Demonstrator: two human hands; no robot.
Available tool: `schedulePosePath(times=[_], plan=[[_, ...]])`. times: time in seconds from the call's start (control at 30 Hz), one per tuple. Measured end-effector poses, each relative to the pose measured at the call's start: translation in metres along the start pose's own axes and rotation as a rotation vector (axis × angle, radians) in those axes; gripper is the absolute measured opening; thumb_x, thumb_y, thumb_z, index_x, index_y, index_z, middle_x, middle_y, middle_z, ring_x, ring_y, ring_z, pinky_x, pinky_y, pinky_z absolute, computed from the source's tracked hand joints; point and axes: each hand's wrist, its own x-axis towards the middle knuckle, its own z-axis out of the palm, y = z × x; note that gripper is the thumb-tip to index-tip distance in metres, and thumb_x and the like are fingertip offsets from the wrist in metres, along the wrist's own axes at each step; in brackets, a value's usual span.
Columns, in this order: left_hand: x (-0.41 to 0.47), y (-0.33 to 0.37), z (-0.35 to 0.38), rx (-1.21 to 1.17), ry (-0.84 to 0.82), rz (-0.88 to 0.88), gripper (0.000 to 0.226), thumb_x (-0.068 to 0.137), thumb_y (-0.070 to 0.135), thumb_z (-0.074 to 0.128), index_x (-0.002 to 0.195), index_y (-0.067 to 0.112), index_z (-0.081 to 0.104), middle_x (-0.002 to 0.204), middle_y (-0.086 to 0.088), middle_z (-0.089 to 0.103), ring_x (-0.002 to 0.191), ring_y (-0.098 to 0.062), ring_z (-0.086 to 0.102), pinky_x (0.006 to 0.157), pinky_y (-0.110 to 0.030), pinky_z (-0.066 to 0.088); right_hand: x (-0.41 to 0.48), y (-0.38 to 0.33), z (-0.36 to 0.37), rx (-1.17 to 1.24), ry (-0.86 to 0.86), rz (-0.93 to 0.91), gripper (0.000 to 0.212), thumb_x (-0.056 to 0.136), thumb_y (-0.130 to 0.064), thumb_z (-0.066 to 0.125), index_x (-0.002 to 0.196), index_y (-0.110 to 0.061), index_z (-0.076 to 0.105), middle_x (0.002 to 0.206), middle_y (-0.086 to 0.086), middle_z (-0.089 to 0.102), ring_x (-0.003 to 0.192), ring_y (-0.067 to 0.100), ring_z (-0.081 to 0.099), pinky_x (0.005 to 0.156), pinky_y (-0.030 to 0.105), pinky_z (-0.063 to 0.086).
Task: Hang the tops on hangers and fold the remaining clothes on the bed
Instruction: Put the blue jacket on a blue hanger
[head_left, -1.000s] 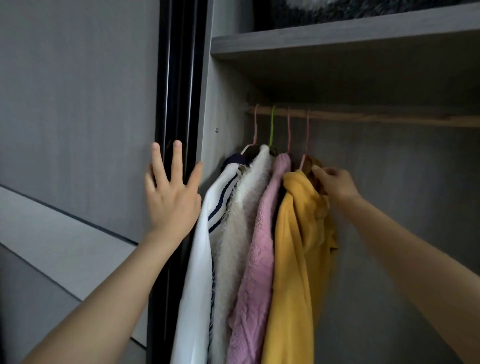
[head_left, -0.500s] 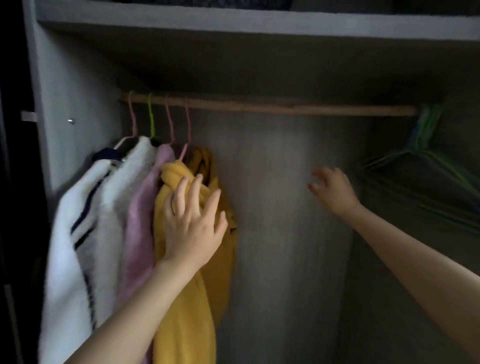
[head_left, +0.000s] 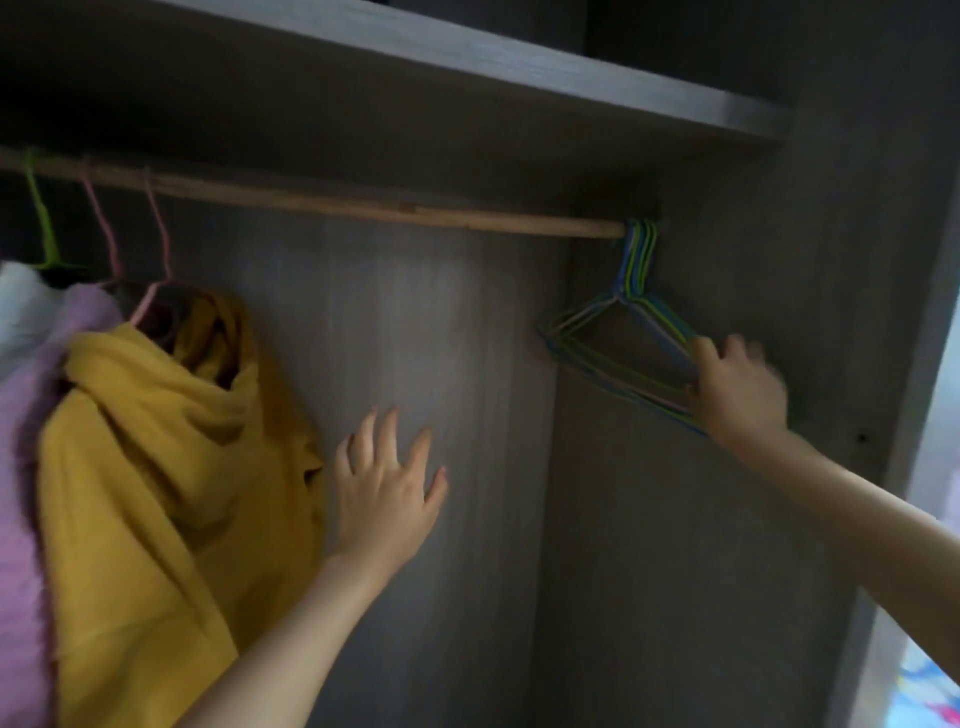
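The left hand (head_left: 387, 493), fingers spread and holding nothing, is raised just beside the hanging mustard-yellow fabric top (head_left: 156, 467). Farther in, the right hand (head_left: 737, 389) grips the lower corner of a bunch of thin blue-and-green wire hangers (head_left: 636, 265), hooked at the right end of the wooden rod (head_left: 363, 205).

Head cam only, close, tilted, faces fwd into wardrobe (head_left: 415, 338), rail (head_left: 363, 205) above

Coloured wire hangers (head_left: 638, 260) bunched; hanging empty
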Motion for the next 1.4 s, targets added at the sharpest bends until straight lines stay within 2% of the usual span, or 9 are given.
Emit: schedulePosePath(times=[0.13,0.33,0.6,0.9,1.0,1.07,1.13,1.2,1.4], plan=[[0.0,0.008,0.006,-0.022,0.019,-0.009,0.049,0.082,0.038,0.038,0.102,0.007,0.07,0.117,-0.024,0.06,0.112,-0.041,0.05,0.082,-0.05,0.047,0.0,0.012,0.002,-0.08,-0.102,0.032,0.031,0.092,-0.011,0.047,0.122,-0.008,0.04,0.113,0.018,0.044,0.101,0.037,0.053,0.066,0.035,0.037],[-0.001,0.003,0.011,-0.03,0.067,-0.023,0.049,0.083,0.039,0.038,0.101,0.007,0.069,0.117,-0.024,0.06,0.114,-0.038,0.044,0.082,-0.05,0.047,0.004,0.008,0.007,-0.17,-0.166,-0.026,0.027,0.092,-0.012,0.046,0.119,-0.006,0.049,0.111,0.014,0.049,0.099,0.034,0.058,0.067,0.034,0.041],[-0.009,-0.011,0.015,-0.029,0.098,-0.05,0.048,0.082,0.039,0.038,0.103,0.008,0.069,0.117,-0.024,0.06,0.113,-0.04,0.046,0.083,-0.05,0.046,0.005,-0.003,0.016,-0.335,-0.114,-0.121,0.034,0.096,-0.01,0.034,0.129,-0.006,0.036,0.12,0.011,0.051,0.108,0.03,0.057,0.075,0.035,0.05],[-0.014,-0.014,0.021,-0.034,0.106,-0.062,0.049,0.083,0.04,0.037,0.104,0.009,0.069,0.118,-0.023,0.059,0.115,-0.037,0.043,0.084,-0.05,0.045,0.003,-0.008,0.006,-0.431,-0.2,-0.199,0.033,0.096,-0.006,0.035,0.122,-0.008,0.055,0.121,0.008,0.056,0.111,0.027,0.06,0.079,0.033,0.049],[-0.015,-0.011,0.024,-0.034,0.103,-0.055,0.05,0.082,0.04,0.037,0.103,0.008,0.069,0.117,-0.023,0.06,0.114,-0.036,0.043,0.083,-0.05,0.046,0.0,-0.008,0.006,-0.343,-0.113,-0.208,0.028,0.095,-0.007,0.036,0.116,-0.005,0.055,0.118,0.012,0.053,0.106,0.031,0.06,0.072,0.036,0.049],[-0.014,-0.006,0.025,-0.054,0.107,-0.064,0.05,0.082,0.041,0.037,0.101,0.008,0.07,0.116,-0.022,0.06,0.113,-0.035,0.042,0.08,-0.049,0.047,0.0,-0.007,0.005,-0.218,0.038,-0.234,0.021,0.088,-0.004,0.041,0.097,0.004,0.058,0.099,0.022,0.053,0.08,0.04,0.063,0.052,0.041,0.049],[-0.01,-0.002,0.024,-0.087,0.114,-0.08,0.05,0.081,0.041,0.037,0.099,0.008,0.07,0.114,-0.022,0.062,0.11,-0.033,0.041,0.077,-0.049,0.049,0.002,-0.004,0.002,-0.066,0.17,-0.181,0.008,0.075,0.007,0.048,0.079,0.01,0.055,0.076,0.028,0.05,0.05,0.041,0.057,0.035,0.038,0.041],[-0.006,0.002,0.023,-0.109,0.125,-0.087,0.05,0.081,0.041,0.037,0.099,0.008,0.07,0.113,-0.022,0.062,0.108,-0.033,0.04,0.076,-0.049,0.049,0.003,-0.005,-0.002,0.023,0.146,-0.134,0.012,0.077,0.013,0.053,0.088,0.012,0.055,0.083,0.031,0.05,0.056,0.047,0.057,0.043,0.039,0.036],[0.002,0.012,0.023,-0.153,0.123,-0.084,0.051,0.082,0.042,0.037,0.102,0.009,0.07,0.111,-0.021,0.063,0.108,-0.031,0.041,0.074,-0.049,0.05,-0.004,-0.015,-0.005,0.153,0.199,-0.035,0.018,0.091,-0.002,0.046,0.104,0.01,0.052,0.102,0.031,0.048,0.075,0.053,0.056,0.056,0.042,0.029]])
